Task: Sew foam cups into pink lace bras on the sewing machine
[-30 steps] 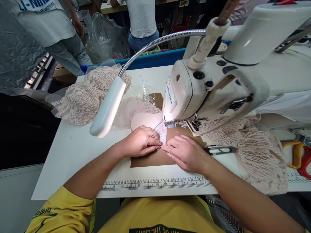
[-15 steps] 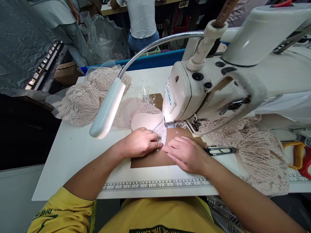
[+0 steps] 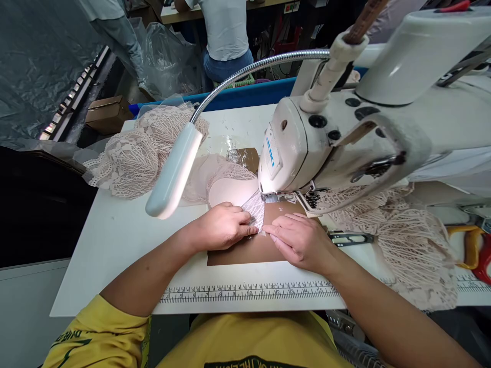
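A pale pink molded bra cup (image 3: 228, 193) with lace fabric (image 3: 255, 208) along its side lies under the needle end of a white sewing machine (image 3: 286, 148). My left hand (image 3: 224, 227) is closed on the lace's near left side, thumb and index finger stretched to its lower corner. My right hand (image 3: 301, 239) has its fingers together, the index fingertip and thumb at the lace's lower right edge. Both hands rest over a brown plate (image 3: 245, 254) on the white table. What lies beneath my left palm is hidden.
A lamp (image 3: 174, 171) on a bendable metal neck hangs left of the machine. Beige lace heaps (image 3: 132, 158) lie at the left and more lace (image 3: 406, 245) at the right. Thread snips (image 3: 351, 238) and orange-handled scissors (image 3: 466, 248) lie at right. Coworkers (image 3: 226, 30) are beyond.
My right hand has shifted slightly right, so its fingertips stand a little apart from my left index finger. The view has moved slightly. A person at the back left has stepped.
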`<move>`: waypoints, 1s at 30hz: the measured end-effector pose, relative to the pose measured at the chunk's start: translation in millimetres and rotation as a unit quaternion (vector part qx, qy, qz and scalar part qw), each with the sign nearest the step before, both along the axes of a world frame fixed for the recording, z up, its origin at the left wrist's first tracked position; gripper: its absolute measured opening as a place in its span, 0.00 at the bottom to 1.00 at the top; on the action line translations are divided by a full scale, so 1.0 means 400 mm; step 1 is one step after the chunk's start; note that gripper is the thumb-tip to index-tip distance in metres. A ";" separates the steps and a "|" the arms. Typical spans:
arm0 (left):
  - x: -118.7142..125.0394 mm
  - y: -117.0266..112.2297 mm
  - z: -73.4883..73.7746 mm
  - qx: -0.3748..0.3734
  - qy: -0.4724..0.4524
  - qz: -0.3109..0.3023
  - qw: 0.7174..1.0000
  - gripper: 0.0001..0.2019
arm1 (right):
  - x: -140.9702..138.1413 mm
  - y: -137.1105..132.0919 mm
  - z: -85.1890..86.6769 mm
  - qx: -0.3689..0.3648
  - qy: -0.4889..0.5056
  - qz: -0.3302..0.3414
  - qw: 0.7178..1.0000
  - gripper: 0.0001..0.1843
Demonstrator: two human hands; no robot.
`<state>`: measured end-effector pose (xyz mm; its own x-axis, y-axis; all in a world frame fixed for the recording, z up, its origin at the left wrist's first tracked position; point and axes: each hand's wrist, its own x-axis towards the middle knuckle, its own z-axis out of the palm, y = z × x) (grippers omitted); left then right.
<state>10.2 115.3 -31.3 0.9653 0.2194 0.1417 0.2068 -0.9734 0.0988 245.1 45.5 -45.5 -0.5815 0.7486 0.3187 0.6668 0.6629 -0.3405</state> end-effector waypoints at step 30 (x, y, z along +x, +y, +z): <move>0.062 -0.005 -0.019 -0.011 0.017 0.144 0.989 0.19 | -0.010 -0.003 0.010 -0.002 -0.047 -0.005 0.999 0.12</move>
<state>34.9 113.1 -39.1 0.8661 0.4894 0.1016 0.4794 -0.8709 0.1079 241.1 44.4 -41.5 -0.6007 0.7562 0.2593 0.7032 0.6541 -0.2787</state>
